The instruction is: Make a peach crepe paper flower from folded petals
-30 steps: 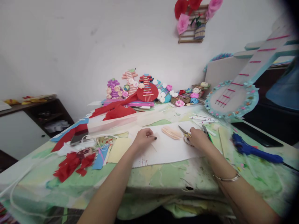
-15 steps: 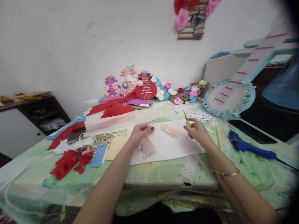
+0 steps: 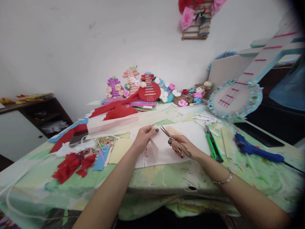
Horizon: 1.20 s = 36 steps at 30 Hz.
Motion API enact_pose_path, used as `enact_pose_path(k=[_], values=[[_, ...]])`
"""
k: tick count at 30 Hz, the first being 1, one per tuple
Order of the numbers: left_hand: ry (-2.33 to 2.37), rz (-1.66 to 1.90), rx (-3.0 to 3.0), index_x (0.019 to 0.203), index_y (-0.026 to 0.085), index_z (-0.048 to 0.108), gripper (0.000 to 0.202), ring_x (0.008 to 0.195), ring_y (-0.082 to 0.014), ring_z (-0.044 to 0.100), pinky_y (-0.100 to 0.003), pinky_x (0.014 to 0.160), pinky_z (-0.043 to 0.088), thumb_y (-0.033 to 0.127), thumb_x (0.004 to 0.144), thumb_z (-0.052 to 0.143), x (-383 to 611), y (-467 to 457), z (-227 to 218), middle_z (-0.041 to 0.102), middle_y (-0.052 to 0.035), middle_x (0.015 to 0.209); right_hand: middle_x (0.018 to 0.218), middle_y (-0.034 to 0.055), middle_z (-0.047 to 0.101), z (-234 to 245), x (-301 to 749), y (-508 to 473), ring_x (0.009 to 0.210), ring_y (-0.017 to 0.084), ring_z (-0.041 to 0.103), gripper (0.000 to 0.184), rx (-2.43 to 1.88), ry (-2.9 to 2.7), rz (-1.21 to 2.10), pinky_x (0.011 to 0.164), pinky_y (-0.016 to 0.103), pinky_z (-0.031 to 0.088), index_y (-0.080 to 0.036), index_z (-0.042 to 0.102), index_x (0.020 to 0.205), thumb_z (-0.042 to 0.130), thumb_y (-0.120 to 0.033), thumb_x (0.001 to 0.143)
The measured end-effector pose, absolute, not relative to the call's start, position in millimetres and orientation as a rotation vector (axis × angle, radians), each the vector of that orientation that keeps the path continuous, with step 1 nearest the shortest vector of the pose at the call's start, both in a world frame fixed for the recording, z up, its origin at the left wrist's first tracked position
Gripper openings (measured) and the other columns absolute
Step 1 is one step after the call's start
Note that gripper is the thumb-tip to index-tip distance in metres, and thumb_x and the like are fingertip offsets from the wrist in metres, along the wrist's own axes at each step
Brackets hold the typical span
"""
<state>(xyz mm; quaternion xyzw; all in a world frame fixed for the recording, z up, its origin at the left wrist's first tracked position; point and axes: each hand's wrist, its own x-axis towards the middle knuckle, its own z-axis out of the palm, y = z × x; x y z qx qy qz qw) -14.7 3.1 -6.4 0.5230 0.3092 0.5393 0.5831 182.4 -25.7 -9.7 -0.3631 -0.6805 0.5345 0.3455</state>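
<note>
My left hand is closed in a pinch on a thin, pale piece of paper, which hangs below the fingertips. In my right hand is a pair of small gold-handled scissors, its blades pointing left toward the left fingertips and apart from them. Both hands are over a large white sheet with red marks near its left part. Peach-coloured strips lie on the sheet behind the scissors, partly hidden by them and my right hand.
A green utility knife lies right of my right hand, with a blue glue gun and black phone farther right. Left are yellow paper and a red-clothed doll. Handmade lutes line the wall.
My right hand has moved left with the scissors, bringing them near my left hand. The green utility knife, hidden before, now shows. My left hand has barely moved.
</note>
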Motion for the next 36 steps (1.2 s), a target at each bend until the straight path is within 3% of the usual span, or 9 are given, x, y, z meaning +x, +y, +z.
enact_pose_path(k=[11, 22, 36], values=[[0.874, 1.343, 1.308, 0.071, 0.011, 0.062, 0.026, 0.051, -0.0086, 0.05, -0.019, 0.048, 0.036, 0.034, 0.065, 0.073, -9, 0, -7, 0.059, 0.0014, 0.059, 0.044, -0.0086, 0.043, -20, 179, -21, 0.028, 0.005, 0.036, 0.022, -0.949, -1.798, 1.31, 0.027, 0.016, 0.026, -0.016, 0.049, 0.074, 0.05, -0.037, 0.081], [0.842, 1.324, 1.293, 0.072, 0.012, 0.062, 0.025, 0.05, -0.0081, 0.05, -0.019, 0.048, 0.035, 0.033, 0.065, 0.073, -10, 2, -9, 0.059, 0.0014, 0.06, 0.046, -0.0088, 0.042, -21, 179, -21, 0.029, 0.005, 0.035, 0.028, -0.989, -1.816, 1.264, 0.026, 0.015, 0.026, -0.019, 0.044, 0.067, 0.052, -0.042, 0.08], [0.825, 1.316, 1.239, 0.075, 0.012, 0.065, 0.025, 0.053, -0.0095, 0.053, -0.02, 0.05, 0.038, 0.032, 0.063, 0.073, -9, 2, -9, 0.063, -0.0007, 0.065, 0.04, -0.0093, 0.04, -22, 178, -20, 0.026, 0.005, 0.033, 0.029, -1.054, -1.819, 1.26, 0.025, 0.016, 0.024, -0.019, 0.047, 0.068, 0.05, -0.045, 0.081]])
